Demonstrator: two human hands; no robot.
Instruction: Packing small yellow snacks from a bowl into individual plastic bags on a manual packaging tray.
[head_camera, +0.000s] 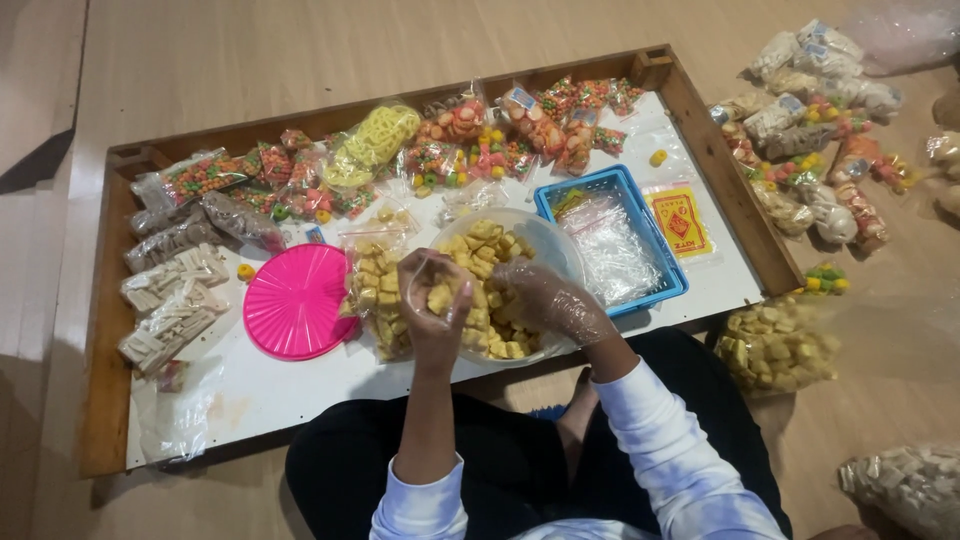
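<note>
Pale wooden floor (300, 50) under soft indoor light — a low wood-framed white board (300, 390) lies on it.

A round pink lid (296, 301) lies flat on the white board of a wooden tray (105, 400), just left of the fingers. Right of them sits a blue basket (610, 185) holding clear bags. Farther out beyond the fingertips, packets of coloured snacks (455, 145) line the far edge. Packets of pale wafer sticks (172, 300) lie well left. More filled packets (815, 110) rest on the floor, far right.
</note>
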